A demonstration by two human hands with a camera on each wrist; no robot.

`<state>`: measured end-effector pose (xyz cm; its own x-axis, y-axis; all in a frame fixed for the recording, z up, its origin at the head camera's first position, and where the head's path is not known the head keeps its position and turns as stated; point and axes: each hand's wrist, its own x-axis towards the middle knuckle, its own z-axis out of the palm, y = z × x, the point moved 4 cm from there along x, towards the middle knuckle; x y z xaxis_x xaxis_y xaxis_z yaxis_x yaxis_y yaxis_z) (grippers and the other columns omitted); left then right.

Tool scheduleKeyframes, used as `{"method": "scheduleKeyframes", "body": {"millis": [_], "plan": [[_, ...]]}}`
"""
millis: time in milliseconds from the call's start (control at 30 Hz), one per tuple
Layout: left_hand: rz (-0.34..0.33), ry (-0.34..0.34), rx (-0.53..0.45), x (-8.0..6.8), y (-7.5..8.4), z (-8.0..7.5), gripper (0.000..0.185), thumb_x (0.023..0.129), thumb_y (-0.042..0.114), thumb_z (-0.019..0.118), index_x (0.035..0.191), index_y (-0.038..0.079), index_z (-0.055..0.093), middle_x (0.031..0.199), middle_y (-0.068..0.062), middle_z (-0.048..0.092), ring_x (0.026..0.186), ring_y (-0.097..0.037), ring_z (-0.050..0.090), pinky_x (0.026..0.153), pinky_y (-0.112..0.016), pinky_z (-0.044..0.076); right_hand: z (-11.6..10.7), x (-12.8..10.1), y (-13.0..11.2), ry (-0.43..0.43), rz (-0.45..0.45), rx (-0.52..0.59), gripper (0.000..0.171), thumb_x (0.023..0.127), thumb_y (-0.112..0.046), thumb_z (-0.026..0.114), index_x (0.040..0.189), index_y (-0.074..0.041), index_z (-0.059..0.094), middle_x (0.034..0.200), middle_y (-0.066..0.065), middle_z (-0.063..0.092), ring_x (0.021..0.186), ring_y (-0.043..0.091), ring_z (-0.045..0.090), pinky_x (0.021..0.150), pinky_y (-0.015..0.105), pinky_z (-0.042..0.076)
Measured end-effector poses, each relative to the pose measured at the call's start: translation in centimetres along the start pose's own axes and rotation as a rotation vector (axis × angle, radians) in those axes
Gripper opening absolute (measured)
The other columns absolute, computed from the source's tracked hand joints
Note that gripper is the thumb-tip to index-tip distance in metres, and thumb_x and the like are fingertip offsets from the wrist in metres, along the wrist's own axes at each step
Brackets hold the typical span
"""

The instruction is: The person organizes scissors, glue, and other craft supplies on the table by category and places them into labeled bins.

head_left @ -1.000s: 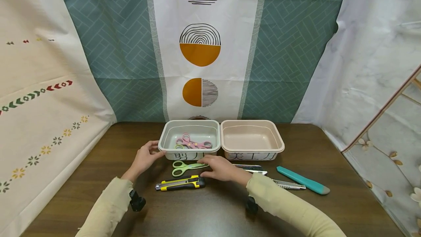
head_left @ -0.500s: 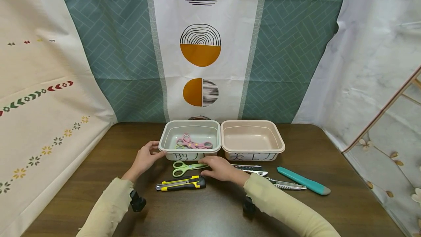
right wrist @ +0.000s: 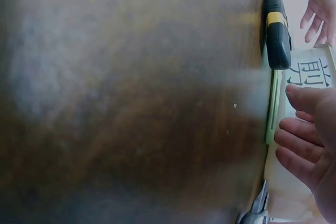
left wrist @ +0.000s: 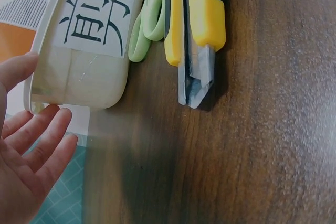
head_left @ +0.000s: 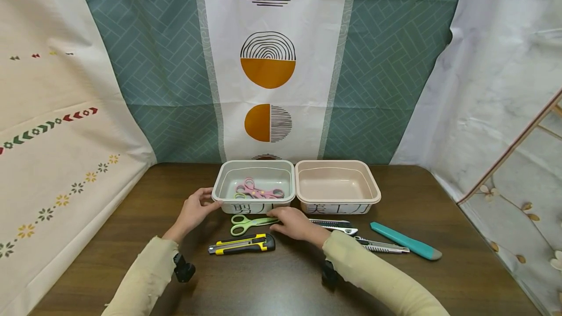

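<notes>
The left hand (head_left: pixel 194 211) is at the left front corner of the grey bin (head_left: pixel 227 183), fingers loosely extended and thumb touching the rim, without a clenched grip. The right hand (head_left: pixel 295 223) is just in front of the bin's right half, palm down, its fingers relaxed and its thumb apart from them. It is released, over the blade end of the green scissors (head_left: pixel 253 222); whether a fingertip touches them, I cannot tell. Those scissors lie flat just in front of the bin, handle loops to the left. A yellow-and-black cutter (head_left: pixel 243 245) lies farther in front of it, blade end left. Pink scissors (head_left: pixel 258 191) rest inside the bin. Beside its right wall is a peach bin (head_left: pixel 338 189). To its front right lie a white-trimmed cutter (head_left: pixel 331 224), partly hidden by the right hand, then a silver cutter (head_left: pixel 383 246) and, farthest right, a teal tool (head_left: pixel 401 240). All stand or lie on the brown table (head_left: pixel 268 286); a patterned cloth (head_left: pixel 268 96) hangs behind the bin.
</notes>
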<state>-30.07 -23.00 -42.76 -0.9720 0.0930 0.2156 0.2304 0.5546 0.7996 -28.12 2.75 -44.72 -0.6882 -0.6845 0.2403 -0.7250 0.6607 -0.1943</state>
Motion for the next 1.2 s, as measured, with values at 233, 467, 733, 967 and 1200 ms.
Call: {"method": "scheduleKeyframes", "body": {"millis": [233,467,733,967,1200], "plan": [[-0.007,-0.001,0.003,-0.03,-0.08,0.03,0.055,0.081,0.023,0.069,0.124,-0.004,0.047,0.111,-0.023,0.059,0.084,-0.026,0.061,0.07,-0.032,0.05,0.3,0.11,0.07,0.04,0.014,-0.039,0.025,0.082,-0.019,0.066,0.104,-0.007,0.066,0.099,0.0,0.067,0.09,0.015,0.062,0.074,0.029,0.048],[-0.003,0.001,0.0,0.1,-0.21,0.1,0.055,0.081,0.024,0.069,0.123,-0.004,0.047,0.11,-0.024,0.059,0.085,-0.027,0.061,0.071,-0.036,0.051,0.59,0.04,0.03,0.095,0.017,-0.082,0.017,0.076,-0.015,0.071,0.092,-0.008,0.068,0.086,0.0,0.068,0.08,0.015,0.063,0.067,0.028,0.048],[0.003,0.005,0.001,0.27,-0.38,0.13,0.054,0.08,0.023,0.069,0.122,-0.004,0.048,0.109,-0.023,0.06,0.083,-0.026,0.062,0.069,-0.034,0.05,0.7,0.2,-0.06,0.112,0.038,-0.089,0.011,0.072,-0.008,0.071,0.083,-0.009,0.069,0.078,0.0,0.066,0.075,0.015,0.062,0.063,0.028,0.047],[0.005,0.007,0.006,0.3,-0.3,0.08,0.053,0.08,0.022,0.07,0.122,-0.003,0.048,0.109,-0.023,0.06,0.084,-0.027,0.062,0.07,-0.035,0.05,0.59,0.24,0.05,0.114,0.056,0.003,0.013,0.07,-0.001,0.07,0.082,-0.005,0.07,0.075,0.002,0.067,0.071,0.013,0.062,0.063,0.026,0.048],[0.007,0.0,0.007,0.2,-0.26,0.03,0.053,0.081,0.022,0.069,0.122,-0.004,0.047,0.109,-0.023,0.06,0.085,-0.028,0.062,0.071,-0.036,0.05,0.69,0.32,0.58,0.073,0.073,0.158,0.015,0.065,0.003,0.074,0.079,-0.001,0.07,0.071,0.004,0.067,0.067,0.011,0.062,0.061,0.02,0.047]]}}
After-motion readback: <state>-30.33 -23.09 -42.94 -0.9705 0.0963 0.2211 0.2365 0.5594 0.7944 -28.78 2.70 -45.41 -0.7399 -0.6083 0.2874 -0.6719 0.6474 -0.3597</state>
